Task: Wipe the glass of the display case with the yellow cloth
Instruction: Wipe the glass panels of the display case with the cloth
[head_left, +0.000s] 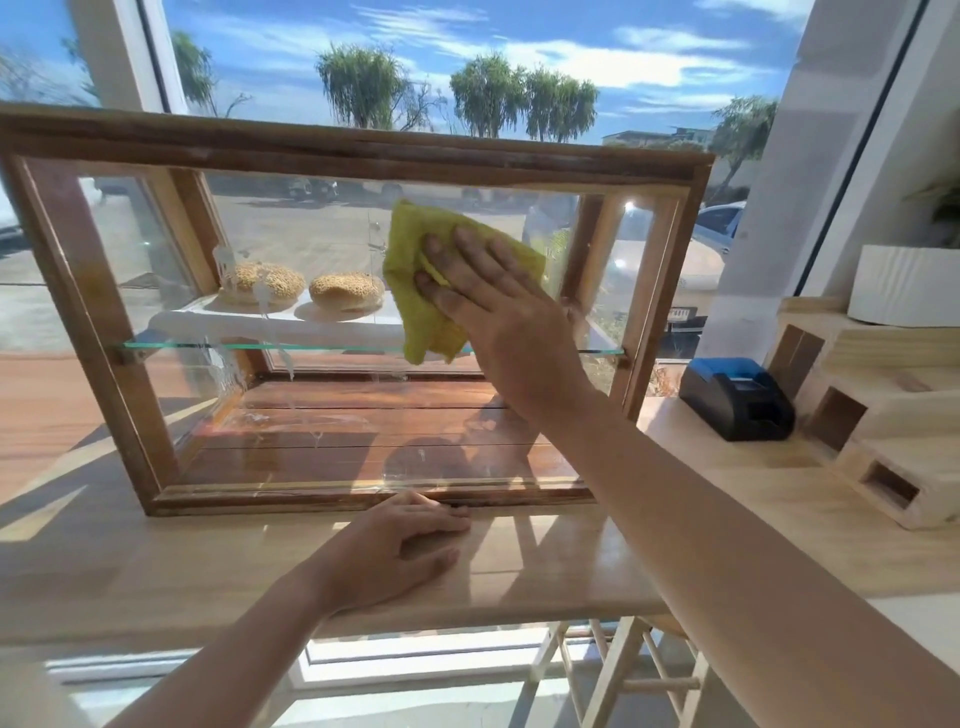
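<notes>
While my R hand (488, 291) presses yellow cloth (415, 291) flat on display case (358, 150) glass w/ fingers spread, L hand (405, 545) at 6 o'clock, palm down on counter (156, 561), fingers together.

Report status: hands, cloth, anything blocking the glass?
Right hand flat, pressing cloth on glass, right of centre. Left hand flat on counter. Foam streaks on glass at left. Nothing blocking.

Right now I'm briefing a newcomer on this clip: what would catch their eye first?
The yellow cloth, pressed flat on the case glass by the right hand, right of centre. Two buns sit on its upper shelf, with white foam streaks down the left glass. The left hand rests on the counter below.
</notes>
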